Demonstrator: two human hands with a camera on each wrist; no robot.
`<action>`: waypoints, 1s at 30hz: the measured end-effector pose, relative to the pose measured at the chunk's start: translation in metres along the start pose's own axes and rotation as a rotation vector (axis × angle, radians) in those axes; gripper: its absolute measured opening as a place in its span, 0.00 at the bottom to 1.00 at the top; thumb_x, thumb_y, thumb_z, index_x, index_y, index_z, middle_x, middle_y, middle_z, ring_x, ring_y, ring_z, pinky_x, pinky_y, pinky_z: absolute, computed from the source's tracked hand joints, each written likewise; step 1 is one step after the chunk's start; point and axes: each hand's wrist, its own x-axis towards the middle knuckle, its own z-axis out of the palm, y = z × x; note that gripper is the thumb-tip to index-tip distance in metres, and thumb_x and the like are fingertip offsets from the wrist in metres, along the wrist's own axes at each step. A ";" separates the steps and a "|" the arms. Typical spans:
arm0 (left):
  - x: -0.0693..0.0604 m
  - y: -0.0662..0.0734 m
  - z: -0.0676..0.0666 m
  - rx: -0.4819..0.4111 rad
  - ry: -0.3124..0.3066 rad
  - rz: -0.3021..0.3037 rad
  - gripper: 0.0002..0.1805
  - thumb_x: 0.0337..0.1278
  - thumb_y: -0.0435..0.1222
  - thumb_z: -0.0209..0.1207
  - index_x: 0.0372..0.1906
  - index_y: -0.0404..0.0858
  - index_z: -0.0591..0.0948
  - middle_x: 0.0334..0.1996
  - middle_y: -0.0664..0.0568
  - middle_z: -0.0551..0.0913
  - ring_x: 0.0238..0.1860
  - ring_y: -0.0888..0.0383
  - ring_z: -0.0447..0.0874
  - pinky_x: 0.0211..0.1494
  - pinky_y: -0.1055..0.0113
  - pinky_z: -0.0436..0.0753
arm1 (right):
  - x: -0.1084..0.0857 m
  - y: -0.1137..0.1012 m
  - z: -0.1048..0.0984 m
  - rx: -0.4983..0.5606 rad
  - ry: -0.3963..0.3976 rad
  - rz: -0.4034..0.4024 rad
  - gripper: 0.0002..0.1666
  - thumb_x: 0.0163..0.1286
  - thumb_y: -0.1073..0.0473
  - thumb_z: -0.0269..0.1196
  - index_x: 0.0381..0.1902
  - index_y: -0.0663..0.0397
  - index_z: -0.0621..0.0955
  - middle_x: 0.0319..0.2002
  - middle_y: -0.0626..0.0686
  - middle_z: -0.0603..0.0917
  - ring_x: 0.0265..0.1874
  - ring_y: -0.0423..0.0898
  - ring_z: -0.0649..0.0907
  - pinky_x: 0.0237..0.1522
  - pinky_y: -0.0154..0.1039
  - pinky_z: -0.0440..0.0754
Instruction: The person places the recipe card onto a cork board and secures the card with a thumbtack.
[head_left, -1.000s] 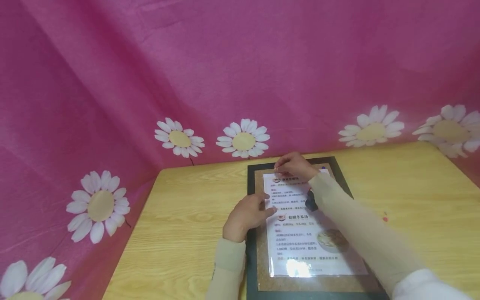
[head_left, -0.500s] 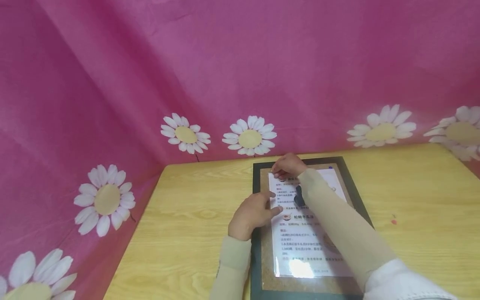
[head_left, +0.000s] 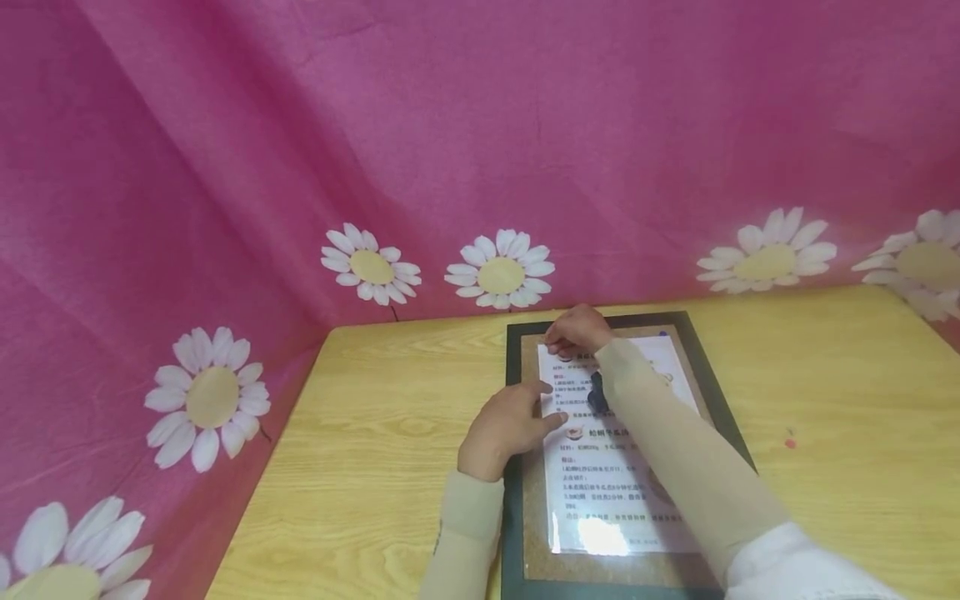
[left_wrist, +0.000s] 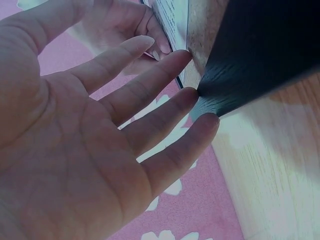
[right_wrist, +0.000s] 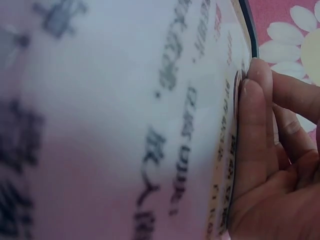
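Observation:
A laminated recipe sheet [head_left: 600, 492] lies on a cork board [head_left: 600, 571] with a dark frame. A blue push pin [head_left: 663, 333] sits at its top right corner. My right hand [head_left: 581, 329] is at the sheet's top left corner. Its fingertips pinch together there, seemingly on a small push pin that the fingers hide. In the right wrist view, thumb and finger [right_wrist: 252, 105] meet against the sheet's edge. My left hand [head_left: 502, 429] rests at the board's left side, thumb over the sheet. Its fingers [left_wrist: 160, 120] are extended, several tips touching the dark frame [left_wrist: 240, 60].
Small red objects [head_left: 790, 442] lie on the wooden table [head_left: 375, 433] to the right of the board. A pink flowered cloth [head_left: 480, 125] hangs behind and left of the table. A black wrist camera [head_left: 596, 393] is on the right wrist.
The right hand has turned and its forearm has swung left, while the fingertips remain at the top left corner. The view shifted slightly. The left hand keeps its place.

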 end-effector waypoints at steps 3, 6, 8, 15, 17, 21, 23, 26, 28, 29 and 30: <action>0.000 0.001 0.000 0.001 0.002 0.002 0.29 0.64 0.49 0.68 0.67 0.42 0.81 0.53 0.47 0.88 0.46 0.53 0.82 0.55 0.54 0.84 | -0.001 -0.001 -0.002 -0.007 -0.002 -0.001 0.13 0.67 0.66 0.63 0.45 0.71 0.86 0.20 0.46 0.85 0.20 0.36 0.83 0.28 0.31 0.84; 0.000 0.001 0.000 -0.001 0.001 0.003 0.29 0.64 0.48 0.69 0.67 0.42 0.81 0.53 0.47 0.88 0.46 0.53 0.82 0.54 0.54 0.84 | -0.002 -0.001 -0.002 -0.023 -0.003 -0.003 0.14 0.67 0.66 0.63 0.46 0.72 0.86 0.20 0.46 0.85 0.20 0.36 0.82 0.28 0.31 0.84; 0.000 0.001 0.000 -0.001 -0.001 0.002 0.29 0.64 0.48 0.69 0.67 0.42 0.81 0.54 0.47 0.88 0.47 0.53 0.82 0.55 0.54 0.84 | -0.002 0.001 -0.002 -0.042 -0.002 -0.003 0.14 0.67 0.66 0.63 0.46 0.71 0.86 0.20 0.46 0.84 0.20 0.36 0.82 0.28 0.31 0.84; 0.000 0.001 -0.001 0.012 -0.005 -0.001 0.29 0.65 0.49 0.68 0.67 0.43 0.81 0.55 0.47 0.88 0.48 0.52 0.82 0.58 0.52 0.84 | -0.001 0.006 -0.002 -0.072 -0.001 -0.034 0.14 0.68 0.65 0.63 0.47 0.71 0.86 0.18 0.45 0.83 0.17 0.35 0.81 0.27 0.29 0.83; 0.000 0.001 -0.001 0.012 -0.006 -0.002 0.29 0.65 0.49 0.68 0.67 0.43 0.81 0.56 0.47 0.88 0.49 0.52 0.83 0.59 0.52 0.84 | 0.000 0.008 -0.002 -0.060 0.001 -0.035 0.12 0.67 0.66 0.64 0.44 0.71 0.85 0.18 0.45 0.83 0.17 0.35 0.81 0.27 0.29 0.83; 0.000 0.000 0.000 0.005 -0.011 0.006 0.29 0.66 0.49 0.67 0.67 0.43 0.81 0.57 0.47 0.87 0.49 0.53 0.83 0.59 0.52 0.84 | 0.004 0.012 -0.003 -0.065 0.010 -0.025 0.08 0.67 0.65 0.66 0.39 0.67 0.85 0.17 0.45 0.83 0.16 0.35 0.81 0.26 0.29 0.83; 0.000 0.000 0.001 0.005 -0.012 0.007 0.29 0.66 0.49 0.67 0.67 0.43 0.81 0.57 0.47 0.88 0.48 0.53 0.83 0.58 0.53 0.84 | 0.005 0.013 -0.003 -0.074 0.004 -0.024 0.08 0.68 0.65 0.65 0.39 0.67 0.85 0.16 0.45 0.83 0.16 0.35 0.81 0.26 0.29 0.83; 0.000 -0.001 0.001 0.006 -0.008 0.005 0.28 0.66 0.49 0.67 0.67 0.43 0.81 0.56 0.47 0.88 0.47 0.54 0.83 0.55 0.55 0.84 | 0.005 0.013 -0.004 -0.100 -0.016 -0.039 0.11 0.70 0.65 0.62 0.42 0.70 0.86 0.16 0.44 0.82 0.16 0.35 0.81 0.26 0.29 0.82; 0.000 -0.001 0.001 0.006 -0.005 0.004 0.29 0.65 0.49 0.68 0.67 0.42 0.81 0.54 0.47 0.88 0.45 0.54 0.82 0.52 0.56 0.83 | 0.005 0.013 -0.005 -0.106 -0.026 -0.053 0.13 0.71 0.66 0.60 0.45 0.73 0.85 0.16 0.44 0.82 0.17 0.35 0.80 0.26 0.29 0.82; 0.000 -0.001 0.001 0.006 -0.004 0.004 0.29 0.65 0.49 0.68 0.67 0.42 0.80 0.54 0.47 0.88 0.45 0.54 0.82 0.51 0.57 0.83 | 0.005 0.013 -0.005 -0.110 -0.028 -0.057 0.14 0.71 0.66 0.60 0.46 0.73 0.85 0.17 0.44 0.82 0.17 0.34 0.80 0.26 0.29 0.82; 0.001 -0.001 0.001 0.007 -0.003 0.003 0.29 0.65 0.49 0.68 0.67 0.42 0.80 0.53 0.47 0.88 0.45 0.54 0.82 0.50 0.57 0.83 | 0.005 0.013 -0.005 -0.115 -0.029 -0.060 0.15 0.71 0.66 0.59 0.47 0.74 0.85 0.17 0.44 0.82 0.17 0.34 0.80 0.26 0.28 0.81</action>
